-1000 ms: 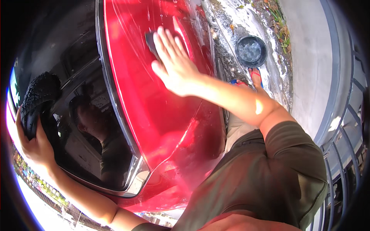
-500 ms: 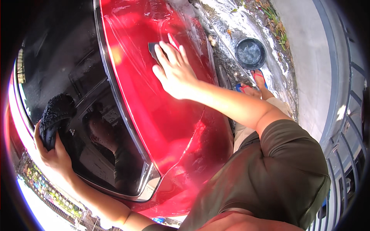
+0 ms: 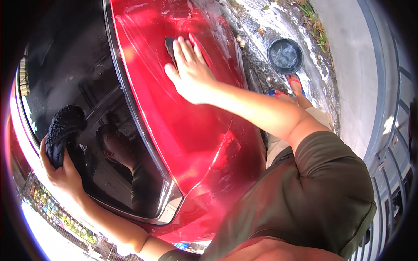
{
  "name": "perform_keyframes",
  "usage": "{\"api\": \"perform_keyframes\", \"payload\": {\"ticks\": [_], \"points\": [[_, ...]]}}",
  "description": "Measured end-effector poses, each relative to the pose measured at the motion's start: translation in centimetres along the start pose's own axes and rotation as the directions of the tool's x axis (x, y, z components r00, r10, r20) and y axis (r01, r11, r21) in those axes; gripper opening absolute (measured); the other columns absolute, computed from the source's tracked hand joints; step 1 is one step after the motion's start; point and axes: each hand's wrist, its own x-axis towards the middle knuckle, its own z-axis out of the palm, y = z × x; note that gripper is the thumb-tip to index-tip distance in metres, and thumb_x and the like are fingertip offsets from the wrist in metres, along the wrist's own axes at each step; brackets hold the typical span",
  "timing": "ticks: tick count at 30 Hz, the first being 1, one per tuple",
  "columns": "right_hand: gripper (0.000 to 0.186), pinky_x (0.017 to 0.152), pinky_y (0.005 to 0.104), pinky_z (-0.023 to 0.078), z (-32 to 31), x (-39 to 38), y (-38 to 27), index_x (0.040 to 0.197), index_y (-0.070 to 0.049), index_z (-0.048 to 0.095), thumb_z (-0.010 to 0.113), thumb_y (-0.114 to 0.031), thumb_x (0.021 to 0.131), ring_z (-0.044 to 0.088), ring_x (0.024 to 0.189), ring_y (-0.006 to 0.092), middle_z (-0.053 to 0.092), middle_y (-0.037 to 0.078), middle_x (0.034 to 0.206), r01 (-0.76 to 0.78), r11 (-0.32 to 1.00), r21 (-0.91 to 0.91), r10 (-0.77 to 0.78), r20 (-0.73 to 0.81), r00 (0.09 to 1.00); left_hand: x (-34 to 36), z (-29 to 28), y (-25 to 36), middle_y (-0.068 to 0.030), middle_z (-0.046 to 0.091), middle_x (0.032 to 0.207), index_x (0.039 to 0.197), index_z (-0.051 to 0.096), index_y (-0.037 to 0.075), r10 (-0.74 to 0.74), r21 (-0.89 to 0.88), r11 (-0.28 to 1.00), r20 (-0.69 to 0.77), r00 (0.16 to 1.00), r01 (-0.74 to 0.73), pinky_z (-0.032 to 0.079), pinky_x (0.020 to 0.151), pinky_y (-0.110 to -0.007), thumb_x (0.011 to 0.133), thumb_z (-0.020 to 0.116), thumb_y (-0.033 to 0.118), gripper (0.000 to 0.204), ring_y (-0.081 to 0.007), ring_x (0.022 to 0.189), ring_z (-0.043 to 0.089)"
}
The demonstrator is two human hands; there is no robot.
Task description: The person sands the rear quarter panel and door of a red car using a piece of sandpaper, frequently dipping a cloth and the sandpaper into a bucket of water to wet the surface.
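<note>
My left hand (image 3: 65,174) is wrapped around a wet, black, rough-textured cloth (image 3: 54,145), pressed against the dark window glass (image 3: 78,61) of a red car. The glass mirrors part of my arm and the cloth. My right hand (image 3: 189,74) lies flat on the red body panel (image 3: 161,113), its fingers stretched out. A dark grey patch shows beside those fingertips; whether it is a reflection or something under the hand, I cannot tell. Water streaks and drops cover the panel.
A dark round basin (image 3: 285,56) of sudsy water stands on the wet, foamy ground right of the car, just beyond my sandalled feet (image 3: 296,85). A pale wall (image 3: 352,65) and a grey barred fence (image 3: 387,187) run along the right. Plants (image 3: 315,26) grow at the wall's foot.
My right hand has slid slightly farther away and to the left over the red panel. The left hand and its cloth stay almost in place.
</note>
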Motion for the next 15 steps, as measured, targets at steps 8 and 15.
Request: {"api": "perform_keyframes", "payload": {"ticks": [8,15], "points": [[0.076,0.128,0.0555,0.010,-0.6,-4.3,-1.7,0.158,0.014,0.014,0.030,-0.043,0.110,0.011,0.157,0.0477,0.011,0.036,0.167,0.024,1.000,0.004,-0.024,0.111,0.994,0.0,0.3,0.0,-0.0146,0.072,0.122,0.138,0.064,0.010,-0.053,-0.039,0.998,0.027,0.998,0.054,0.051,0.100,-0.036,0.091,0.072,0.009,0.047,-0.0256,0.111,0.070],[0.073,0.128,0.0545,0.013,-0.9,-5.9,-2.0,0.159,0.012,0.018,0.035,-0.039,0.109,0.015,0.157,0.0459,0.012,0.034,0.168,0.088,0.995,-0.048,-0.085,0.068,0.994,0.0,0.2,0.2,-0.0124,0.072,0.124,0.136,0.065,0.010,-0.112,-0.084,0.990,0.013,0.994,0.113,0.049,0.103,-0.036,0.088,0.075,0.007,0.049,-0.0251,0.116,0.068]]}}
